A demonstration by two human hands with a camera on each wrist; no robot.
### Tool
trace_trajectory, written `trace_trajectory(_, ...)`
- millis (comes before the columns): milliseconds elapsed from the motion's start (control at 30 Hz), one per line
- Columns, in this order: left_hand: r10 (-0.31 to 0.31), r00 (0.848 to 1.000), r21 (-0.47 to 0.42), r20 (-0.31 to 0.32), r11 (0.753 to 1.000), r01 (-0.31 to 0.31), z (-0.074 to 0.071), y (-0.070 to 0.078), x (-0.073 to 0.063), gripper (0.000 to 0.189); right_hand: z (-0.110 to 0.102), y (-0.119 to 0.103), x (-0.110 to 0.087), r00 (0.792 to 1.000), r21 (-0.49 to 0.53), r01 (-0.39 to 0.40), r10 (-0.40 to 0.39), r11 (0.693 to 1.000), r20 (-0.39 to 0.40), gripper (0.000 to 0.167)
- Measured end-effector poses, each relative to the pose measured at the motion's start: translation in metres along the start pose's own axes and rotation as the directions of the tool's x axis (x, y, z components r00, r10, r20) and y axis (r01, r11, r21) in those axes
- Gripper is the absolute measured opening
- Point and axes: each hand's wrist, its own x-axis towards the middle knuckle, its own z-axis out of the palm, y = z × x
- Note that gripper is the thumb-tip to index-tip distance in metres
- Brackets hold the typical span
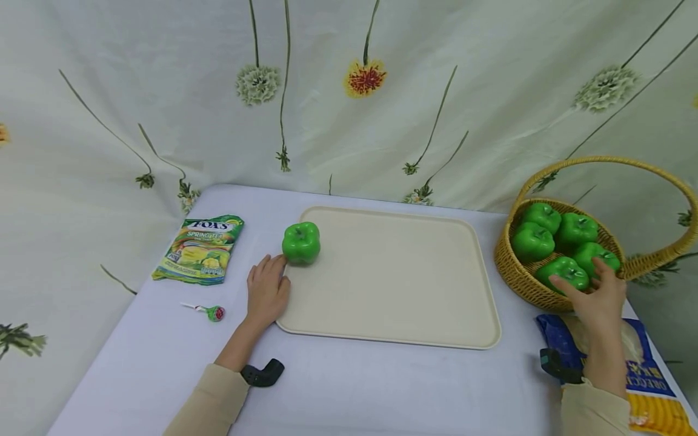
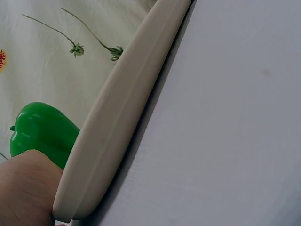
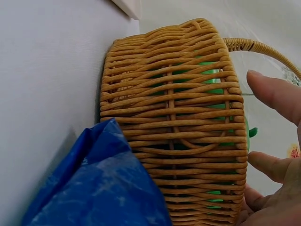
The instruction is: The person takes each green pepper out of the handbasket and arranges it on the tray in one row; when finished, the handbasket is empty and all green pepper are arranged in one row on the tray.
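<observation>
One green bell pepper (image 1: 301,243) sits on the left rim area of a beige tray (image 1: 382,272). My left hand (image 1: 267,290) rests at the tray's left edge, fingertips close to that pepper; whether they touch it I cannot tell. On the right, a wicker basket (image 1: 526,284) holds several green peppers (image 1: 533,242). My right hand (image 1: 600,303) reaches over the basket's near rim with thumb and fingers spread around the front pepper (image 1: 563,273). In the right wrist view the thumb (image 3: 273,92) stands apart from the basket wall (image 3: 174,117).
A candy bag (image 1: 202,251) and a lollipop (image 1: 209,312) lie left of the tray. A blue and yellow pasta bag (image 1: 649,369) lies beneath my right forearm, before the basket. The basket's tall handle (image 1: 605,160) arches over it. A floral cloth (image 1: 327,121) hangs behind.
</observation>
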Motion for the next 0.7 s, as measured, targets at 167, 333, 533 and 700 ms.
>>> trace_trajectory(167,0.006,1.000,0.001,0.000,1.000,-0.006,0.000,-0.001,-0.001,0.046,0.002,0.006,0.001,0.997,-0.069,0.078,-0.079,0.995,-0.005,0.087)
trace_trajectory(333,0.006,1.000,0.003,0.001,1.000,-0.006,0.000,-0.001,-0.001,0.046,0.006,0.009,0.002,0.990,-0.157,0.137,-0.143,0.978,-0.023,0.082)
trace_trajectory(533,0.004,1.000,0.003,-0.003,1.000,-0.004,0.000,0.000,-0.001,0.046,0.011,0.008,0.001,0.988,-0.177,0.133,-0.144,0.975,-0.049,0.077)
trace_trajectory(700,0.007,1.000,0.004,-0.008,1.000,-0.007,-0.001,0.000,-0.002,0.046,0.012,0.007,0.001,0.986,-0.174,0.134,-0.148,0.976,-0.070,0.075)
